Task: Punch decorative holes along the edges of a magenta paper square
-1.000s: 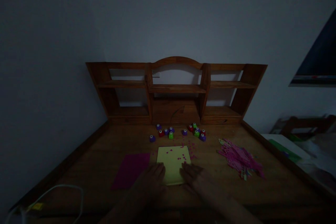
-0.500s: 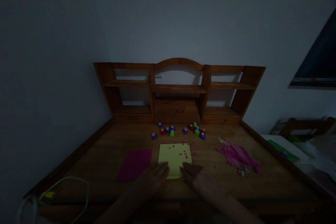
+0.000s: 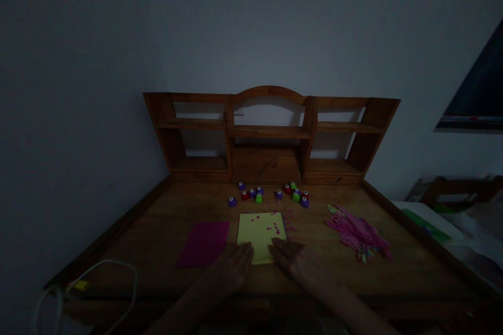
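Note:
A stack of yellow square paper [image 3: 255,230] lies on the desk in front of me. Small pink cut-outs [image 3: 276,228], some heart-like, are scattered over its upper part and beside its right edge. My left hand [image 3: 234,266] rests with fingers stretched out at the lower left edge of the yellow paper. At the lower right edge, my right hand [image 3: 296,260] lies flat, fingertips touching the paper. Neither hand holds anything I can see. To the left lies a pink sheet [image 3: 206,241], its near right corner close to my left hand.
Several small purple, red and green craft punches [image 3: 258,198] stand behind the paper. A heap of pink paper strips [image 3: 357,233] lies to the right. A wooden shelf unit [image 3: 271,132] closes the back of the desk. A white cable [image 3: 133,282] loops at the left front.
My right fingertips have slid slightly up the yellow paper. My left hand stays at its lower left edge. The whole view has shifted a little.

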Available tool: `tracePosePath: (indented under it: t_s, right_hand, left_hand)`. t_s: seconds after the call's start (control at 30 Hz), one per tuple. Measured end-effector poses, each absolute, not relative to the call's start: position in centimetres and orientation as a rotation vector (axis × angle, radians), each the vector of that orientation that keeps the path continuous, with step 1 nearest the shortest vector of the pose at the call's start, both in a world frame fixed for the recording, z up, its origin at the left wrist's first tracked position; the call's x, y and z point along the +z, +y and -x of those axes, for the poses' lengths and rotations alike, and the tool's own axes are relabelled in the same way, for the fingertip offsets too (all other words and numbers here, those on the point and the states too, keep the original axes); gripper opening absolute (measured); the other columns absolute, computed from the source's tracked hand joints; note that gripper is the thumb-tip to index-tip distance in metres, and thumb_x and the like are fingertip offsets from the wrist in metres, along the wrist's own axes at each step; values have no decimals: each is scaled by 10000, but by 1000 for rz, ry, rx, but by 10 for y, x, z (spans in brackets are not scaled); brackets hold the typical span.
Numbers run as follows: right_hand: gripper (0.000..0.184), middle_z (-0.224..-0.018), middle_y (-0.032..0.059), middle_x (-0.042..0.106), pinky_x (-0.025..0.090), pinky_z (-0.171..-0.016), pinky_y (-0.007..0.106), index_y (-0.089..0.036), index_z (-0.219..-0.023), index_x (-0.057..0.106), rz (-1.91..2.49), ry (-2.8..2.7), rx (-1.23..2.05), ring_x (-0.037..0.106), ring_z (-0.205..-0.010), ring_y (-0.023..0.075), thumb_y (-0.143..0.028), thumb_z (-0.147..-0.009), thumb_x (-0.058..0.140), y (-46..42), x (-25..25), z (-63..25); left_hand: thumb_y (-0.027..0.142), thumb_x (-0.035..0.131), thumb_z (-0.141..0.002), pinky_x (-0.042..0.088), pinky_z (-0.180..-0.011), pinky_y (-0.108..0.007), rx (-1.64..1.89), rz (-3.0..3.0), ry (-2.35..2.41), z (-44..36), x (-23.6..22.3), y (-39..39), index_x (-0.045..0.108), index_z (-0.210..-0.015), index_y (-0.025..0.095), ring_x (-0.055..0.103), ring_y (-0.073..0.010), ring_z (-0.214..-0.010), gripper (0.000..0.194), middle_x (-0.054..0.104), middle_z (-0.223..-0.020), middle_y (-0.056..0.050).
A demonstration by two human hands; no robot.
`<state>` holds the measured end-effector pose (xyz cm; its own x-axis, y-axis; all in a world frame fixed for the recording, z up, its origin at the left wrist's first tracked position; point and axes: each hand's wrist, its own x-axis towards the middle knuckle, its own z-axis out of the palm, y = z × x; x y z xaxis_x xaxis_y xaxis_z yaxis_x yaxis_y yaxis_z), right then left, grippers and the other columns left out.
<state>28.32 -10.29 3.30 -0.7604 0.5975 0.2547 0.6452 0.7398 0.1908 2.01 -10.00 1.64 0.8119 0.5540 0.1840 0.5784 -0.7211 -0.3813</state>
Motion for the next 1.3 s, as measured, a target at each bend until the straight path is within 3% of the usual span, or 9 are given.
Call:
tracePosePath:
  t_s: [0.3,0.5,0.73,0.97,1.13,1.3]
  right_hand:
    - [461,-1332,196,540,500,-931,379,-90,-1340,464,997,-2828,-354,577,-1167,272,-67,-883,525,-102,37,-282]
    - [414,-1324,168,557,482,-957,374,-130,-1319,504,1025,-2717,-208,575,-1168,253,-339,-962,477,-103,32,-281]
    - [327,-1241,151,618,515,-888,355,-119,-1244,554,928,-2812,-269,610,-1111,243,-273,-972,459,-93,38,-282]
    - [185,-1028,129,672,500,-664,295,-108,-1053,610,854,-2877,-338,645,-901,221,-173,-902,525,-89,48,-277]
    - [123,-849,64,677,420,-569,287,-133,-929,628,937,-2944,-233,630,-690,189,-186,-856,544,-86,57,-277]
    - [143,-860,59,681,401,-630,274,-147,-930,622,1065,-2933,-19,631,-718,179,-189,-837,522,-85,65,-280]
  left_hand:
    - [60,436,-893,444,-952,-360,-211,2511,-809,-16,10,-99,534,-1259,88,593,-238,-1144,380,620,-1250,-165]
    - [305,451,-954,457,-950,-375,-300,2622,-936,-13,19,-103,536,-1259,117,581,-242,-1144,368,599,-1279,-148]
    - [163,490,-906,488,-860,-354,-126,2706,-977,-19,32,-92,519,-1243,119,606,-242,-1030,341,624,-1151,-143]
    - [96,457,-880,491,-699,-362,92,2673,-913,-46,55,-91,578,-992,96,614,-236,-802,165,630,-874,-125]
    - [84,479,-855,482,-684,-339,176,2685,-876,-49,72,-92,572,-987,105,604,-232,-819,163,631,-924,-121]
    - [94,467,-857,476,-722,-332,145,2756,-897,-37,72,-87,570,-969,122,593,-231,-870,155,615,-945,-115]
